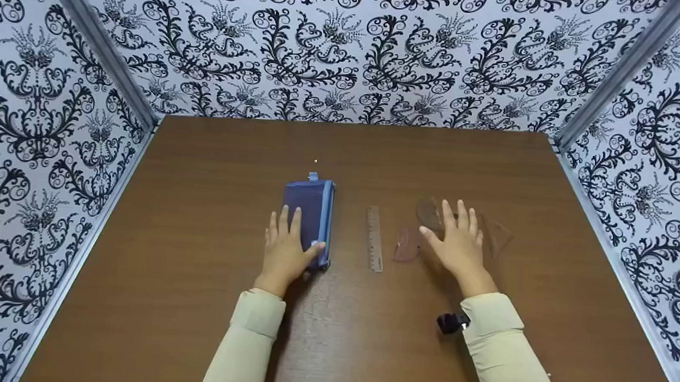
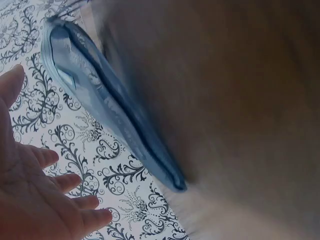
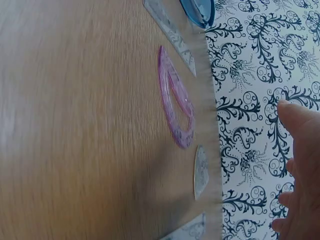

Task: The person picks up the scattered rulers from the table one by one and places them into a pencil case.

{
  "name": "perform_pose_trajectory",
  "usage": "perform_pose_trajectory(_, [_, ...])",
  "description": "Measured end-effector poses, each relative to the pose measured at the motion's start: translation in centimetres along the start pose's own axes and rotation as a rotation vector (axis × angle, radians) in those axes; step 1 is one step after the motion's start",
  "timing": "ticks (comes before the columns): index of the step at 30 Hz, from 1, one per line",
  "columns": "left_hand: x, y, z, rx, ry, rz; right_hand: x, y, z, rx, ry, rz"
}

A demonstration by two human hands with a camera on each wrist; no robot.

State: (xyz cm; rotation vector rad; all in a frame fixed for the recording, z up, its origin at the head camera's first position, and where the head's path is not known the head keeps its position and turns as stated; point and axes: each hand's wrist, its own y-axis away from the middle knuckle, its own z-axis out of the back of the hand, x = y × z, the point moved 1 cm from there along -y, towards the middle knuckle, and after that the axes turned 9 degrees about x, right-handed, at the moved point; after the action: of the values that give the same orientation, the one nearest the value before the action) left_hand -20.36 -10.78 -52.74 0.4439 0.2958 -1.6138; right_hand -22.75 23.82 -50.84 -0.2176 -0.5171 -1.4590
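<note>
A blue zippered pouch point(image 1: 304, 199) lies on the table left of centre, its zip side facing right. Over its near part hovers my left hand point(image 1: 285, 254), fingers spread and straight; in the left wrist view a gap shows between hand point(image 2: 45, 200) and pouch point(image 2: 112, 105). My right hand point(image 1: 461, 248) is held with fingers spread above the drawing tools, gripping nothing. Around it lie a pink protractor point(image 1: 406, 246), a clear protractor point(image 1: 426, 211) and a clear set square point(image 1: 498, 235), partly hidden by the hand. Between pouch and protractors lies a clear ruler point(image 1: 375, 240).
The brown wooden table point(image 1: 153, 250) is bordered by patterned walls point(image 1: 337, 49) at the back and both sides. A small black device point(image 1: 450, 323) sits at the right sleeve's cuff. A tiny bright speck point(image 1: 316, 160) shows beyond the pouch.
</note>
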Motion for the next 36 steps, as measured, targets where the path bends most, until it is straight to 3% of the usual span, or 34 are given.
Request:
perform_pose_trajectory(13, [-1.7, 0.3, -0.7, -0.037, 0.072, 0.004, 1.6, -0.8, -0.9, 0.009, -0.017, 0.007])
perform_pose_trajectory(24, [-3.3, 0.7, -1.2, 0.006, 0.226, 0.097, 2.7, -1.5, -1.7, 0.024, -0.039, 0.010])
perform_pose_trajectory(36, [-3.8, 0.8, -1.6, -0.011, 0.197, 0.133, 3.8, -1.9, -2.7, 0.034, -0.088, 0.027])
